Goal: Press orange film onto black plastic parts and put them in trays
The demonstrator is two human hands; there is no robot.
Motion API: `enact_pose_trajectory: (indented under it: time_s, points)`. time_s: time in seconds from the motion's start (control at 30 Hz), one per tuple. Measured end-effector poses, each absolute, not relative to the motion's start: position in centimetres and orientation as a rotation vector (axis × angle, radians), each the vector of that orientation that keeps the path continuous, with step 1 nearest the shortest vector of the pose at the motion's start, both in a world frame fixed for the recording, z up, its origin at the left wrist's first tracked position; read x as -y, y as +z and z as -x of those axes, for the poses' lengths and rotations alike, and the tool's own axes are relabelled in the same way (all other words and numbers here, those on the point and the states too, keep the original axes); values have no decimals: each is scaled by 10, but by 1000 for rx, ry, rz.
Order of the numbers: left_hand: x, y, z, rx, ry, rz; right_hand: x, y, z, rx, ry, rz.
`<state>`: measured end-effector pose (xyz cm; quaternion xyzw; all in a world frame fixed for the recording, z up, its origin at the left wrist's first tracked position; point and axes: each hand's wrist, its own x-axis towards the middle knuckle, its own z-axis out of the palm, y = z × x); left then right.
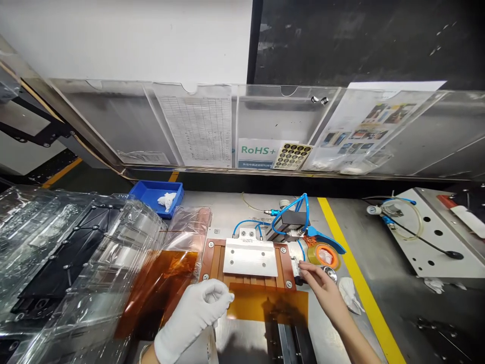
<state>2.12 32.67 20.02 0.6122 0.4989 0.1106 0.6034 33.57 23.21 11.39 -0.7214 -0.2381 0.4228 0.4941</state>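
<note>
My left hand (pixel 195 314) wears a white glove. Its thumb and forefinger are pinched at the left edge of an amber film sheet (pixel 248 306). The sheet lies at the front of a brown fixture (pixel 215 258), over a dark rail (pixel 291 344). A white clamp plate (pixel 250 260), marked with a label, covers the fixture's middle. My right hand (pixel 325 290) is bare, its fingers closed at a small silver valve (pixel 296 268) on the fixture's right side. The fingertips partly hide that part.
Clear plastic trays (pixel 76 263) with black parts stand at left, by more amber film (pixel 155 288). A blue bin (pixel 151 194) is behind. Orange-cored tape rolls (pixel 326 257), a white cloth (pixel 349 294) and blue air hoses (pixel 291 206) are near the fixture. A metal box (pixel 439 237) stands right.
</note>
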Motion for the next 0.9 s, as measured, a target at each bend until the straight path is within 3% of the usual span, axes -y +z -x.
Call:
enact_pose_trajectory:
  time_s: [0.2,0.4,0.7,0.9]
  points:
    - [-330,191,-22,-1171,286,-1334,-217,120,-322,559,1140,1722]
    - [-333,184,-27,-1173,295,-1285,-239,110,-318,571,1016,1691]
    - [-347,175,-34,-1231,278,-1284,-233,138,-291,608,1231,1663]
    - [-373,159,-38,-1220,225,-1276,-265,124,-294,589,1327,1701]
